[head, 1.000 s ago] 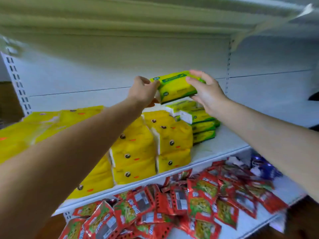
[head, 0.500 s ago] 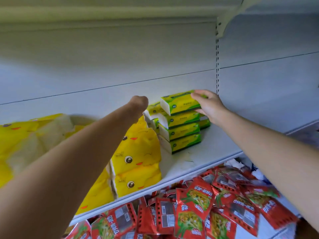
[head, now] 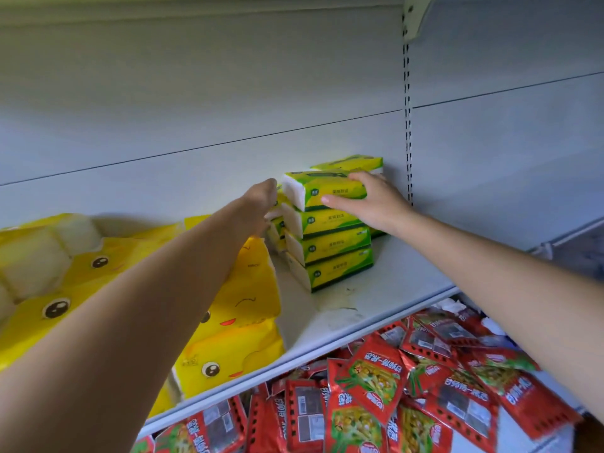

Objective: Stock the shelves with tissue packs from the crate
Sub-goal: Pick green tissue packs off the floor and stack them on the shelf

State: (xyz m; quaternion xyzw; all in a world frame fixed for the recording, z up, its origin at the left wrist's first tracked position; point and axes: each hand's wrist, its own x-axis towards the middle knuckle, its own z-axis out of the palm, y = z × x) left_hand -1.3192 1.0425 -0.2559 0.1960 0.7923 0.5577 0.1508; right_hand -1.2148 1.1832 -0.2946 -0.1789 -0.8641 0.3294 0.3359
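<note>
**A:** A white metal shelf (head: 392,289) with a pale back panel. Where's the pack?

**B:** The green-and-yellow plastic-wrapped tissue pack (head: 323,189) lies on top of the stack of matching packs (head: 330,256). The right hand (head: 376,201) clasps its right end, thumb across the front. The left hand (head: 261,197) is at the other end with its fingers hidden, so I can't tell its hold.

**A:** Which step?

**B:** Squaring it up, I'd judge. Next comes letting go and fetching another from the crate, which is out of view.

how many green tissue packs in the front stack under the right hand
4, stacked on the shelf: the top pack under the right hand, then the second pack, the third pack and the bottom pack. More green packs stand behind, partly hidden.
</note>
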